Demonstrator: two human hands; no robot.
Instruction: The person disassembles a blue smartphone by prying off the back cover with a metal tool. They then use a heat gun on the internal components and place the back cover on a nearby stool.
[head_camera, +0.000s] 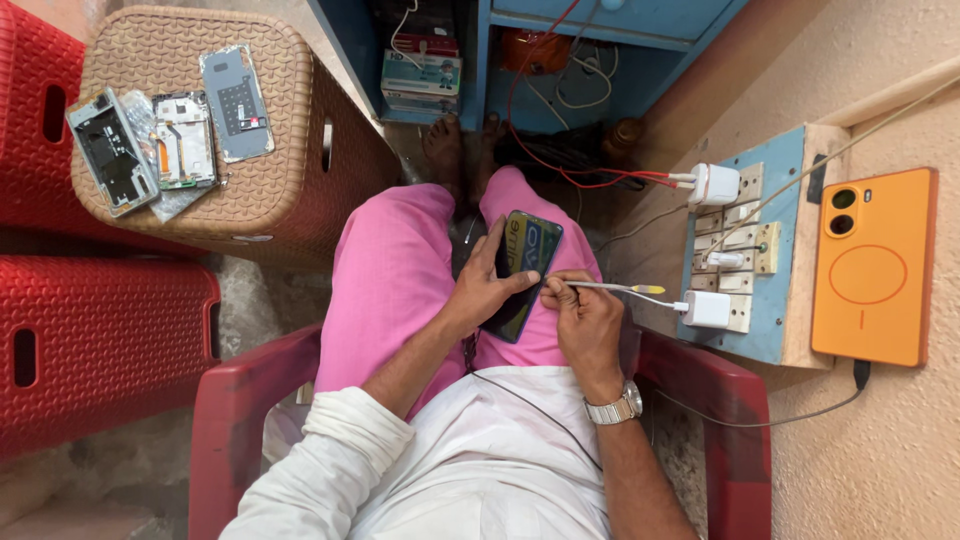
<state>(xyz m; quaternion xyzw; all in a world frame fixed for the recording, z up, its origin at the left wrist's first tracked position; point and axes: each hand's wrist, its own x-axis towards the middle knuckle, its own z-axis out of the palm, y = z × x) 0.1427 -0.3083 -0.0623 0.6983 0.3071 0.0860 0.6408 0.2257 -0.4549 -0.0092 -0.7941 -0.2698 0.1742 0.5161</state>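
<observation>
Two hands meet over the lap of a person who sits in a red plastic chair, near in the scene. The left hand is half closed around a smartphone; the fingers wrap its left edge and the thumb lies on its dark, glossy screen, which shows a yellow and green picture. The phone rests tilted on the pink trousers. The right hand is pinched shut on a thin tool with a pale shaft and a yellow end; its tip touches the right edge of the phone. A metal watch is on the right wrist.

To the right, a blue wooden switch board carries two white chargers, and an orange phone with a smooth back lies beside it, a cable in its near end. To the left stand red woven-pattern stools. Farther left, a brown stool of the same texture holds three flat phone parts, grey and metallic. Far in the middle, a blue shelf holds small flat boxes, white and teal, and red and white wires.
</observation>
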